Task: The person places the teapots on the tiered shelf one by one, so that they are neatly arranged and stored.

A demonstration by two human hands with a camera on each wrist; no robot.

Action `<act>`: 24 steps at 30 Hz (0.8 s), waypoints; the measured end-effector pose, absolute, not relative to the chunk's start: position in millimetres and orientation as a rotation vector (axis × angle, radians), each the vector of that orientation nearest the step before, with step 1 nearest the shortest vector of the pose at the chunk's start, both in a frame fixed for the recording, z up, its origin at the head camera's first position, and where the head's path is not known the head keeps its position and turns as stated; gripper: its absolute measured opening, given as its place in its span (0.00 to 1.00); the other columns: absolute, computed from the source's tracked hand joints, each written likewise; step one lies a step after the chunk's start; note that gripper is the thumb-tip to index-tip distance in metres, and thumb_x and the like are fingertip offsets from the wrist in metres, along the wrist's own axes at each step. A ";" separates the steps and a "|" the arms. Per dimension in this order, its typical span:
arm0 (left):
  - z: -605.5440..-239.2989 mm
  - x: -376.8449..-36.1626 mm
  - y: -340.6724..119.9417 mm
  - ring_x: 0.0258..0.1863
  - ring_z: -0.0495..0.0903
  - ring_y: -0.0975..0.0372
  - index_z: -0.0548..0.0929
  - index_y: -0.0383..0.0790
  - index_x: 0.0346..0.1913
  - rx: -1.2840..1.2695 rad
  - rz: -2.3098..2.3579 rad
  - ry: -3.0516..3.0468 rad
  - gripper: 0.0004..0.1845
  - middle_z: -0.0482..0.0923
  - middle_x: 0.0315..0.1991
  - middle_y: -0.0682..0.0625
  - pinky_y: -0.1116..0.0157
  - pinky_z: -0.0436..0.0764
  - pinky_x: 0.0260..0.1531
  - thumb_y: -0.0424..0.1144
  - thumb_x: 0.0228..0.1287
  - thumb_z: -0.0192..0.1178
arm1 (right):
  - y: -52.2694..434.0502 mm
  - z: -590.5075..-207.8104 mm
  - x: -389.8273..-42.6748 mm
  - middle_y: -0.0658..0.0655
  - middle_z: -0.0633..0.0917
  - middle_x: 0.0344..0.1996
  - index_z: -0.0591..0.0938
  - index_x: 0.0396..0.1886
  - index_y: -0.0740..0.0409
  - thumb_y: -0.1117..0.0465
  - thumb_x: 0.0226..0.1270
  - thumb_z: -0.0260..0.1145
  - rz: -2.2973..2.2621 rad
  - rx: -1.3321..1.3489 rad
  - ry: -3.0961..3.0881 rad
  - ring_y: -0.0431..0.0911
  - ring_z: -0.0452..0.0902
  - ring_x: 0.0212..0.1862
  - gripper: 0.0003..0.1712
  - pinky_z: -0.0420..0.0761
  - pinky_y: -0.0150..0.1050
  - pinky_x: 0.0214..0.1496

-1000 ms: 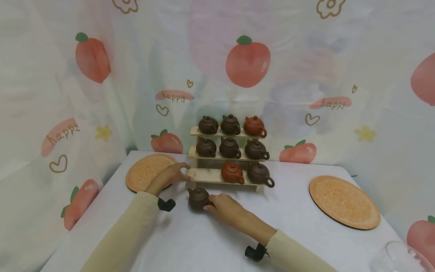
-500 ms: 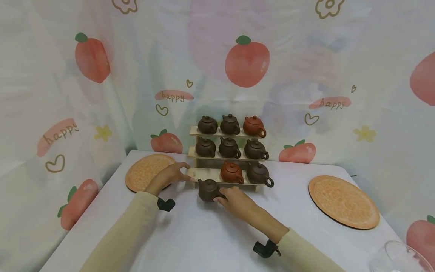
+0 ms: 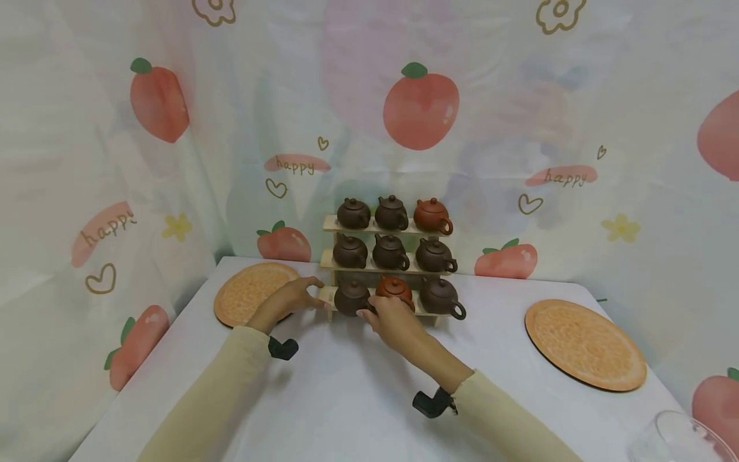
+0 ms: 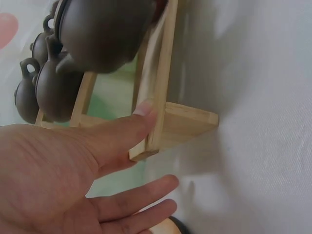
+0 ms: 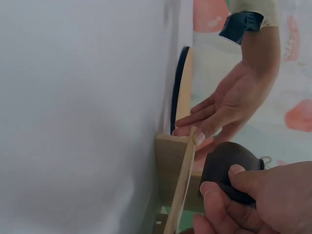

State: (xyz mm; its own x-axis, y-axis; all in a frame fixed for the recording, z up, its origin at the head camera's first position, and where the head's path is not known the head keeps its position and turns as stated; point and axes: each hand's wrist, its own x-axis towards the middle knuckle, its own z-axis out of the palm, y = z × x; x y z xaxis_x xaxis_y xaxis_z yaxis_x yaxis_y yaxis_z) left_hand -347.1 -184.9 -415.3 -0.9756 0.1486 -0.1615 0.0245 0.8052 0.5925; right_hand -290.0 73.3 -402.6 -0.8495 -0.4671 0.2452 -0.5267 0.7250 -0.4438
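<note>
In the head view my right hand (image 3: 398, 327) pinches the handle side of a dark brown teapot (image 3: 351, 296) at the left end of the bottom tier of a three-tier wooden rack (image 3: 326, 295). Thumb and fingertips press against the pot in the right wrist view. I cannot tell whether its base touches the board. My left hand (image 3: 291, 294) holds the left end of that tier; in the left wrist view its thumb (image 4: 144, 109) lies on the board, with two lower fingers stretched out. Right of the held pot stands a reddish teapot (image 3: 394, 287), partly behind my right hand.
Another dark teapot (image 3: 440, 295) stands at the bottom tier's right end. Several teapots fill the two upper tiers. Round orange-patterned mats lie left (image 3: 245, 292) and right (image 3: 586, 343) on the white table (image 3: 323, 410). A clear container (image 3: 681, 439) stands at front right.
My right hand has lifted the dark teapot from in front of the rack up and back to the left part of the bottom tier. The left hand has stayed at the rack's end.
</note>
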 end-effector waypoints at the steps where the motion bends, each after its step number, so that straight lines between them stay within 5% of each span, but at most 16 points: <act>1: -415.7 -346.8 -184.7 0.72 0.71 0.42 0.78 0.45 0.70 0.127 0.920 2.789 0.32 0.72 0.74 0.37 0.40 0.69 0.70 0.48 0.66 0.75 | 70.2 -402.2 -291.4 0.48 0.81 0.19 0.86 0.37 0.60 0.57 0.78 0.68 0.768 0.789 -2.821 0.39 0.76 0.21 0.11 0.75 0.35 0.27; 24: -415.8 -348.3 -186.2 0.71 0.73 0.44 0.78 0.47 0.71 0.142 0.838 2.829 0.32 0.73 0.73 0.37 0.42 0.71 0.70 0.50 0.66 0.74 | 42.3 -406.8 -303.2 0.60 0.88 0.32 0.88 0.44 0.62 0.55 0.76 0.70 0.669 0.598 -2.878 0.50 0.84 0.32 0.13 0.80 0.42 0.30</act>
